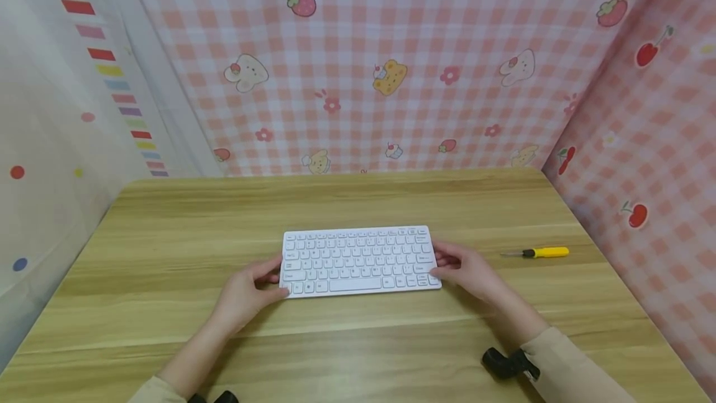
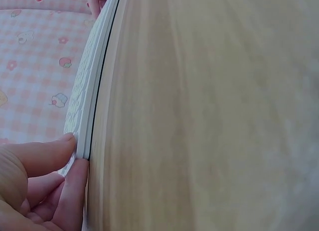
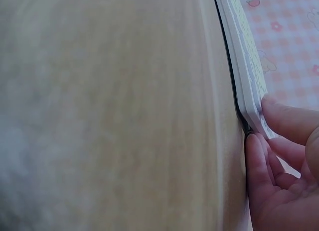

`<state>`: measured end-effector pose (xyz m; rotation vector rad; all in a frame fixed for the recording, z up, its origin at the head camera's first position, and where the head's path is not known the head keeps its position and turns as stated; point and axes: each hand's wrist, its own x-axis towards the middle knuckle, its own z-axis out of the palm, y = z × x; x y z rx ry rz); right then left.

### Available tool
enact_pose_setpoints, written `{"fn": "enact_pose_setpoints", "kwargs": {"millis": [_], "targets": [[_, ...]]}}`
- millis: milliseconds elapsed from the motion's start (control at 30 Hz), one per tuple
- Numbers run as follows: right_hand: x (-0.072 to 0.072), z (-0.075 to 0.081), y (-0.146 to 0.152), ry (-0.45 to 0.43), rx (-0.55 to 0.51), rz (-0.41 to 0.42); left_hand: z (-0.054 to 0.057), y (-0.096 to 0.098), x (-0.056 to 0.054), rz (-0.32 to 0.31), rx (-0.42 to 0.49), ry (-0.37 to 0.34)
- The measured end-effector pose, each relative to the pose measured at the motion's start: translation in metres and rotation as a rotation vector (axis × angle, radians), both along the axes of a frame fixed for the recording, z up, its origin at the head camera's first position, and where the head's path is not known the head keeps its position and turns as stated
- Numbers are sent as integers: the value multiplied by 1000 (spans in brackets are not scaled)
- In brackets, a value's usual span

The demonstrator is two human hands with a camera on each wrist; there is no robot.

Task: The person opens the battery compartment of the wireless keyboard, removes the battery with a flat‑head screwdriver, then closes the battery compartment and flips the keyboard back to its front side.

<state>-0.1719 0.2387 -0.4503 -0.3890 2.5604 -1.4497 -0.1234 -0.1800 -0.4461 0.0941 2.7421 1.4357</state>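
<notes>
A white keyboard [image 1: 358, 261] lies at the middle of the wooden table, its keys facing up. My left hand [image 1: 242, 296] grips its left end, the thumb on the near left corner and the other fingers at the side edge. At the opposite end my right hand [image 1: 467, 271] pinches the right edge, thumb on top near the corner keys. Both wrist views show the keyboard's thin side, with the left fingers [image 2: 71, 191] and the right fingers [image 3: 259, 159] low against it at the tabletop. Whether fingertips reach underneath is hard to see.
A screwdriver with a yellow handle [image 1: 550, 252] lies on the table to the right, beyond my right hand. The wooden table [image 1: 358, 341] ends at a pink checked cloth [image 1: 358, 123] behind and on the right. A pale curtain [image 1: 50, 142] hangs on the left.
</notes>
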Motion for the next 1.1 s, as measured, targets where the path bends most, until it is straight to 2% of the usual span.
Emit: {"fn": "enact_pose_setpoints", "kwargs": {"millis": [100, 233, 833, 933, 1100], "targets": [[0, 0, 1, -7, 19, -8, 0, 0, -1, 2, -22, 2], [-1, 0, 0, 2, 43, -15, -1, 0, -2, -4, -7, -2], [-1, -2, -3, 8, 14, -55, 2, -1, -2, -27, 0, -5], [0, 0, -4, -14, 6, -69, 2, -1, -2, -27, -1, -7], [0, 3, -4, -86, -87, -112, 4, -1, 0, -26, 2, -16]]}}
